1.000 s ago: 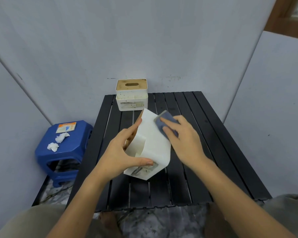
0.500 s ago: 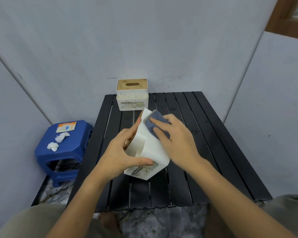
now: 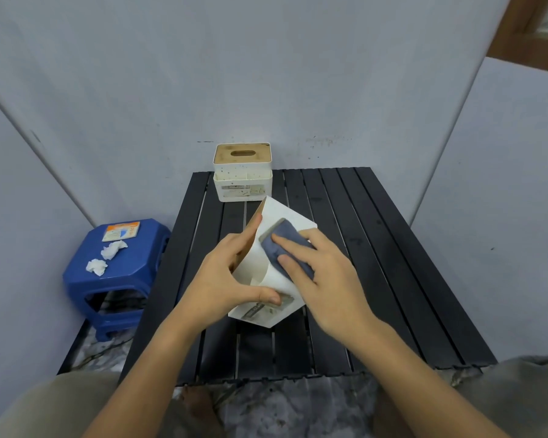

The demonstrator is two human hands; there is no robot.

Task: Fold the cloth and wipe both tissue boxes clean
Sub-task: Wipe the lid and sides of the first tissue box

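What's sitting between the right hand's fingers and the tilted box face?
The folded blue cloth, pressed under the right hand against the tilted tissue box, which the left hand grips. The head view shows it.

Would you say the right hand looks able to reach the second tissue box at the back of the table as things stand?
Probably yes: the right hand, pressing the cloth, has bare table between it and the far box.

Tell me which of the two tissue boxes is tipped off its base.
The near tissue box, held tilted by the left hand under the blue cloth. The far tissue box stands upright, untouched, by the wall.
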